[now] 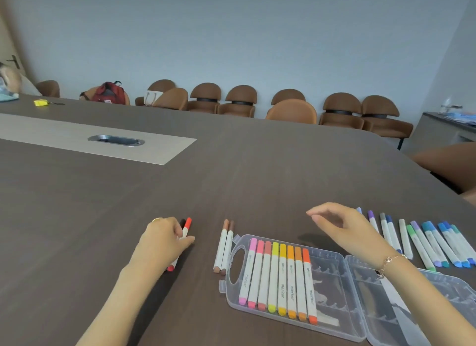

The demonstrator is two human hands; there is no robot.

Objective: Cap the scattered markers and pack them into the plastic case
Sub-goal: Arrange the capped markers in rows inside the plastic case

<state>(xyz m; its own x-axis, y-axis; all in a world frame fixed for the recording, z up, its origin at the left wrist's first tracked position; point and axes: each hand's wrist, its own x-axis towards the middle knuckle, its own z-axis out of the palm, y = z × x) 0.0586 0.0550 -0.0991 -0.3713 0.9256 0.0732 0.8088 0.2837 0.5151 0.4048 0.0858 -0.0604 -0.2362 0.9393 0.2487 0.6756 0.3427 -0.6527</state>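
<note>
On the table, left hand grips red marker.

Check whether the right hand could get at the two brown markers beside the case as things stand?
Probably yes: the right hand hovers open, holding nothing, and the two brown markers lie uncovered on the table left of the case.

**Red marker in hand**

My left hand pinches the red marker on the surface. At three o'clock lies the open case with eight markers; my right hand hovers above it, fingers relaxed.
</note>
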